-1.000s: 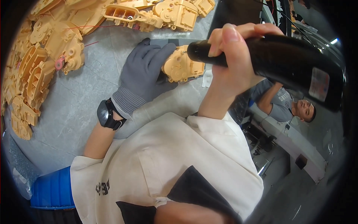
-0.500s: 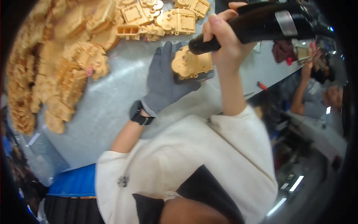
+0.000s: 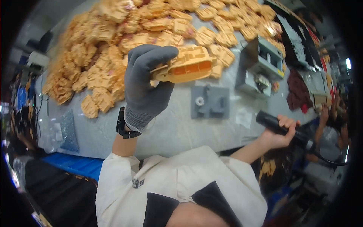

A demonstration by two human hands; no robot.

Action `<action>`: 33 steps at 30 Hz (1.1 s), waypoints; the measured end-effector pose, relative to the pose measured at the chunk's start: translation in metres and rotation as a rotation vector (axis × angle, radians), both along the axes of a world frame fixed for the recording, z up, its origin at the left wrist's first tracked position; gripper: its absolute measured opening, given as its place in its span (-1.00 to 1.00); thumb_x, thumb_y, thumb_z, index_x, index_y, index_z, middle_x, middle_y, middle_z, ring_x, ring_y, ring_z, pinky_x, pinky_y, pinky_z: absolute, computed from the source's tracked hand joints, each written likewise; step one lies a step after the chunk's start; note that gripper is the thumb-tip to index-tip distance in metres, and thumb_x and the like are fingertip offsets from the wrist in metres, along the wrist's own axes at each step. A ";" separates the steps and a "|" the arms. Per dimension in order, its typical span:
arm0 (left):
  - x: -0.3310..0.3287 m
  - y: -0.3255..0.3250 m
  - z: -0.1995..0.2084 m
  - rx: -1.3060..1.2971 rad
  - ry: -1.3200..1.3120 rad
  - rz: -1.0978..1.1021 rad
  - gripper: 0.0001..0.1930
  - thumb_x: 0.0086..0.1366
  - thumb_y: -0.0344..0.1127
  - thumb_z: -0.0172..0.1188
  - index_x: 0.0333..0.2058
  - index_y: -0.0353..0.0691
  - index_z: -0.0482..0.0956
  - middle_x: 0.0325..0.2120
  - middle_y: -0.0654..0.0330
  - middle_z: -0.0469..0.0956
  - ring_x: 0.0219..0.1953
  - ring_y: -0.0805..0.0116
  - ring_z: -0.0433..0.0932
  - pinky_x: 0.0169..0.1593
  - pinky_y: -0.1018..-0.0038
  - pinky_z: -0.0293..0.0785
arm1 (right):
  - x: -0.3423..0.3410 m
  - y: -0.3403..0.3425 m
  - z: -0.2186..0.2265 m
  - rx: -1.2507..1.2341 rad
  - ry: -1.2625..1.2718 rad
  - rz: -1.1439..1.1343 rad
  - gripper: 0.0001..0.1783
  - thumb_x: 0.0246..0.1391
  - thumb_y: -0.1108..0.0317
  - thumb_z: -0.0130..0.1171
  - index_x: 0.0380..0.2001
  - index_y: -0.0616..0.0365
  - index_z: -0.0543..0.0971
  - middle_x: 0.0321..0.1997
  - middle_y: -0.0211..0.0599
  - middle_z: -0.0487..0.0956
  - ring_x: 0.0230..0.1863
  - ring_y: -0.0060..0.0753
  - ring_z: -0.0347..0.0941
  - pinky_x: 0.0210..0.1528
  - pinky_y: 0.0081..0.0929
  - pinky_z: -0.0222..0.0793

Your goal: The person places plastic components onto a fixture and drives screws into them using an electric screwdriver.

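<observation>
My left hand (image 3: pixel 145 85), in a grey glove, pinches a yellow plastic housing (image 3: pixel 191 70) between thumb and fingers. The housing is raised above the table and tilted, so its hollow side with an oblong opening faces me. Bare, my right hand (image 3: pixel 281 134) is wrapped round a black corded hand tool (image 3: pixel 269 122) at the table's right front edge. The tool's blunt end points left; its working tip cannot be made out. Between the hands a grey fixture block (image 3: pixel 221 94) with raised pegs and a white ring lies on the table, no housing on it.
A large heap of yellow housings (image 3: pixel 102 68) covers the table's left and far side. A grey metal box-like device (image 3: pixel 261 60) stands right of the fixture. Beyond it lies a dark red cloth (image 3: pixel 298 90). A clear plastic bag (image 3: pixel 68 130) sits at left. Another person's arm (image 3: pixel 323 117) shows at far right.
My left hand has lifted the housing off the fixture and tilted it. My right hand has carried the black tool from above the housing down to the right. The view has shifted.
</observation>
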State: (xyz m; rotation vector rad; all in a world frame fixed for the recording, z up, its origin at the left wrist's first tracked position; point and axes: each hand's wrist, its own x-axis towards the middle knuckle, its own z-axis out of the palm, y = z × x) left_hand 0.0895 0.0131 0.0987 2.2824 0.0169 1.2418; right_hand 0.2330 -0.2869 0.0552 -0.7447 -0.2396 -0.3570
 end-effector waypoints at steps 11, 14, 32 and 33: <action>-0.207 0.099 0.146 -0.739 -0.893 -0.852 -0.69 0.13 -0.34 0.14 -0.19 -0.42 0.40 -0.27 0.03 0.45 -0.20 0.28 0.45 -0.09 0.37 0.39 | 0.016 0.041 -0.021 -0.031 0.228 0.197 -0.68 0.00 0.46 -0.02 -0.12 0.14 0.32 -0.63 -0.45 0.22 -0.58 -0.54 0.19 -0.30 -0.48 0.26; -0.207 0.096 0.128 -0.570 -0.888 -0.858 -0.71 0.18 -0.34 0.07 -0.17 -0.41 0.40 -0.24 -0.01 0.44 -0.17 0.23 0.44 -0.01 0.31 0.33 | 0.015 0.039 -0.025 -0.045 0.228 0.210 -0.72 0.00 0.46 -0.03 -0.15 0.14 0.33 -0.62 -0.44 0.24 -0.57 -0.54 0.20 -0.29 -0.46 0.27; -0.061 0.009 -0.102 -0.816 0.200 0.526 -0.67 0.03 -0.37 0.24 -0.22 -0.37 0.44 -0.31 0.13 0.46 -0.24 0.38 0.44 -0.16 0.49 0.39 | -0.004 0.073 -0.061 -0.307 0.247 -0.109 -0.59 -0.16 0.65 0.08 -0.17 0.28 0.26 -0.66 -0.32 0.38 -0.69 -0.53 0.30 -0.52 -0.56 0.29; -0.042 -0.017 -0.072 -1.030 0.122 0.368 -0.67 0.05 -0.36 0.21 -0.21 -0.39 0.43 -0.32 0.16 0.47 -0.22 0.43 0.44 -0.17 0.53 0.39 | -0.005 0.078 -0.059 -0.311 0.240 -0.067 -0.60 -0.16 0.65 0.09 -0.19 0.29 0.27 -0.66 -0.32 0.38 -0.68 -0.53 0.30 -0.52 -0.56 0.29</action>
